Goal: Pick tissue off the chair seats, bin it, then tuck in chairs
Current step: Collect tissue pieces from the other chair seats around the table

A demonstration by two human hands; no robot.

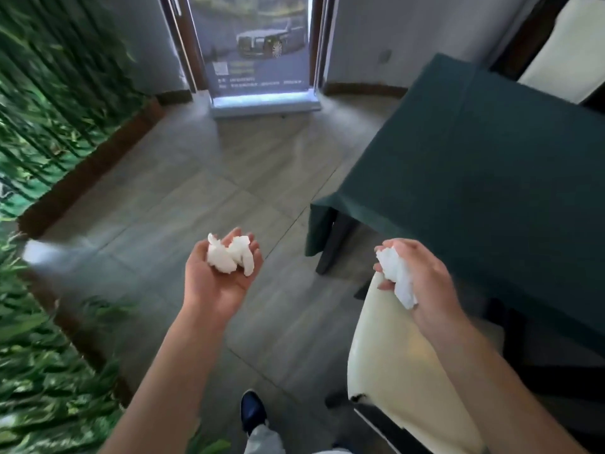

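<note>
My shoe (pixel 252 409) is poking out at the bottom, dark blue, planted on the grey floor tiles (pixel 183 204), with a bit of light trouser leg just under it. Both forearms are stretched out in front of me. My left hand (pixel 217 276) is palm up, fingers loosely cupped, cradling a crumpled white wad (pixel 230 258) that sits right in the hollow of the palm, looks like two scrunched bits pressed together. My right hand (pixel 414 276) is turned knuckles up and clenched round another tissue (pixel 397 278), with a tail of it hanging out below my fingers. That hand is hovering just over the near edge of a cream chair (pixel 393 355) with a dark frame, which sits angled beside the table (pixel 484 165). Can't honestly tell if the hanging end touches the chair or not. The table has a dark green cloth draped over it, dark legs showing under the corner nearest me. Past the far side of it there's another cream chair (pixel 563 47) up in the top right corner. Off to my left runs a wall of green bamboo print (pixel 49 103) with a brown skirting at the bottom. Straight ahead, well away from me, a roll-up banner (pixel 258 50) with a car on it stands on the floor between two door frames.
</note>
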